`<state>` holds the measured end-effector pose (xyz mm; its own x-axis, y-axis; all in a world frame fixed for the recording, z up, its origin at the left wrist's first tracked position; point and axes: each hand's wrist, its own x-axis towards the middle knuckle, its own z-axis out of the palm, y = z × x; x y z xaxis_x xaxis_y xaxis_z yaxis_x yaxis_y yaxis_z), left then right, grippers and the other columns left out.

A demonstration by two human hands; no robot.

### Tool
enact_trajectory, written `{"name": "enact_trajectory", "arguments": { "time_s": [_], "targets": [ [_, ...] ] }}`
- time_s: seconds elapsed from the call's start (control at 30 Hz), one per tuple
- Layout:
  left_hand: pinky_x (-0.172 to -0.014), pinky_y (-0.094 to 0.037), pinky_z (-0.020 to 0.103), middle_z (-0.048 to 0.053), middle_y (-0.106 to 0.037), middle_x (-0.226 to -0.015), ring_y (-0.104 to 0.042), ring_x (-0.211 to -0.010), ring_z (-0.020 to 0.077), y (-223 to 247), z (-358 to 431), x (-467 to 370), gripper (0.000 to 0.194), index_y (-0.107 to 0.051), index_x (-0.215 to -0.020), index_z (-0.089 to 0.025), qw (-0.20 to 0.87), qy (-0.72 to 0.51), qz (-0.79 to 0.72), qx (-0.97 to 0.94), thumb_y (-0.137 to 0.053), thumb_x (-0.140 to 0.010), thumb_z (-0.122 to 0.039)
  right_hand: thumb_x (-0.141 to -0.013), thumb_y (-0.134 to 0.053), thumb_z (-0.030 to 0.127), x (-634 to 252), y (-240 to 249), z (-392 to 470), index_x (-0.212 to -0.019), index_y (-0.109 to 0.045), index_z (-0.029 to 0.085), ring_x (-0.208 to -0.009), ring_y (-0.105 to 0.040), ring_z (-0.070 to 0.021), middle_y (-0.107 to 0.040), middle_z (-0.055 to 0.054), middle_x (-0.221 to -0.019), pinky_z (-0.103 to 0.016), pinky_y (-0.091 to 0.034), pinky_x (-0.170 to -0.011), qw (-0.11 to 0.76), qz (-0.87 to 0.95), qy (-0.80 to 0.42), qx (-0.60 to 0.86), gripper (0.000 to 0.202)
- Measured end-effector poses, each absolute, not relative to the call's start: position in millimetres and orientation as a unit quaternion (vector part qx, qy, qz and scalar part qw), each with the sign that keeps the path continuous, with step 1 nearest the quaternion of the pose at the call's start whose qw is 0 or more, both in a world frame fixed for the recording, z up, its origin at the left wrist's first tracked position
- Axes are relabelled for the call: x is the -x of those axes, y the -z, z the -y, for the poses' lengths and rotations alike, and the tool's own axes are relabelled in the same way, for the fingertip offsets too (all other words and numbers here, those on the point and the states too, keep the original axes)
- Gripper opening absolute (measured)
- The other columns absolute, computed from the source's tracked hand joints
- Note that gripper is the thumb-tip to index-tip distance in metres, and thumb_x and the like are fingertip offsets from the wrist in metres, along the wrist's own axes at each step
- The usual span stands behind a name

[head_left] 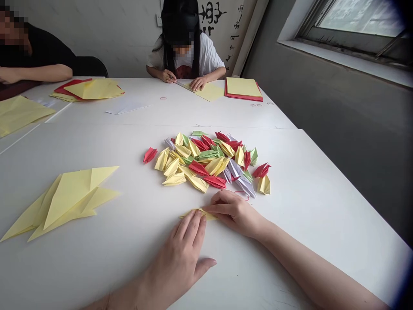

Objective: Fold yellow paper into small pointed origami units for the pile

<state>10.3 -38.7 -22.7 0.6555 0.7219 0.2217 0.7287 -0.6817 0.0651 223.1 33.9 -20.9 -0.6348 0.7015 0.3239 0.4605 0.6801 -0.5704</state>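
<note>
On the white table in front of me lies a small folded piece of yellow paper (211,216). My left hand (185,247) rests flat over its left part, fingers stretched out and thumb spread to the side. With thumb and fingers pinched, my right hand (237,213) grips the paper's right part; the fingertips of both hands nearly meet there. Just beyond my hands is a heap of folded paper pieces (206,165) in yellow, red, green and pale purple. To the left lie several larger yellow folded sheets (69,196), overlapping one another.
Across the table (129,267), a person (209,51) holds a pen and a ruler against a yellow sheet (211,91). Beside it sits a stack of yellow and red paper (243,87). More yellow and red sheets (93,89) lie at the far left, near another person's arm (41,73).
</note>
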Motion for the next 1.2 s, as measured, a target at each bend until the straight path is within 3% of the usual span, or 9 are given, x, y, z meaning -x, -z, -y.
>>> {"name": "enact_trajectory", "arguments": {
  "time_s": [0.4, 0.57, 0.77, 1.2],
  "targets": [
    [-0.097, -0.043, 0.039, 0.018, -0.048, -0.137, -0.049, -0.121, 0.0293, 22.8, 40.9, -12.7, 0.067, -0.043, -0.134, -0.008, -0.007, 0.104, 0.430, 0.897, -0.043, -0.087, -0.056, -0.098, -0.040, 0.022, -227.4, 14.4, -35.1, -0.114, -0.065, 0.020, -0.088, -0.058, -0.0176, -0.067, -0.009, -0.101, -0.030, -0.045, -0.071, 0.197, 0.933, -0.100, 0.285, 0.030],
    [-0.102, -0.039, 0.037, 0.016, -0.047, -0.139, -0.044, -0.127, 0.0284, 20.6, 39.8, -11.8, 0.069, -0.044, -0.134, -0.006, 0.016, 0.107, 0.409, 0.906, -0.043, -0.087, -0.057, -0.098, -0.037, 0.020, -228.6, 12.5, -24.8, -0.125, -0.057, 0.023, -0.091, -0.057, -0.0195, -0.064, -0.011, -0.107, -0.033, -0.044, -0.072, 0.134, 0.938, -0.068, 0.312, 0.034],
    [-0.099, -0.040, 0.036, 0.015, -0.048, -0.139, -0.045, -0.125, 0.0277, 19.2, 40.0, -12.3, 0.067, -0.045, -0.135, -0.008, 0.039, 0.105, 0.414, 0.904, -0.042, -0.088, -0.056, -0.093, -0.041, 0.013, -229.0, 17.9, -10.4, -0.133, -0.050, 0.026, -0.105, -0.054, -0.0223, -0.059, -0.013, -0.118, -0.037, -0.045, -0.081, 0.151, 0.913, -0.083, 0.371, 0.042],
    [-0.100, -0.036, 0.053, 0.024, -0.046, -0.138, -0.044, -0.126, 0.0363, 17.2, 44.6, -14.7, 0.076, -0.044, -0.136, -0.013, 0.119, 0.081, 0.454, 0.879, -0.047, -0.080, -0.065, -0.092, -0.045, 0.015, -232.2, 11.5, -10.3, -0.129, -0.053, 0.035, -0.111, -0.051, -0.0248, -0.050, -0.007, -0.136, -0.042, -0.041, -0.088, 0.140, 0.892, -0.105, 0.418, 0.043]
  ]
}}
